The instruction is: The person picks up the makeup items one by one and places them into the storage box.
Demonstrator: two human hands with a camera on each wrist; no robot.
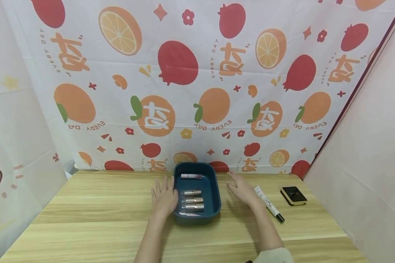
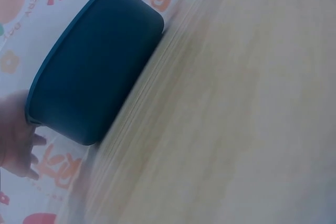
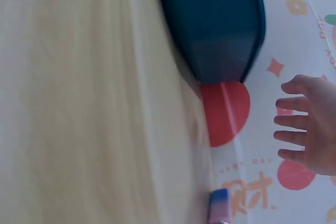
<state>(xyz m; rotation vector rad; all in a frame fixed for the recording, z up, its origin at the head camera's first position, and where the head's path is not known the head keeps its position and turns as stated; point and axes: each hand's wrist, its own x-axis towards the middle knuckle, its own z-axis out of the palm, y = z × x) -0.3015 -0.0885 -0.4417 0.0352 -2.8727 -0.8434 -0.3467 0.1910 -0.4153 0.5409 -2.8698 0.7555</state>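
Note:
A dark blue rectangular bin [image 1: 216,215] stands on the wooden table in the head view. Inside it lie a lip gloss tube [image 1: 191,176] at the back, several lipstick-like tubes [image 1: 192,200] with clear ends, and a thin pointed item [image 1: 189,214] along the front. My left hand [image 1: 164,199] is at the bin's left side, fingers spread and thumb at the rim; the left wrist view has this hand [image 2: 16,137] right by the bin's rim. My right hand [image 1: 243,190] reaches forward to the right of the bin, apart from it. Its straight fingers hold nothing in the right wrist view [image 3: 310,124].
Right of my right forearm lies a white tube [image 1: 268,203] with a black cap and the letters TWG. Farther right is a black square compact [image 1: 293,195] with a gold edge. A fruit-print cloth [image 1: 191,146] hangs behind the table [image 1: 102,212].

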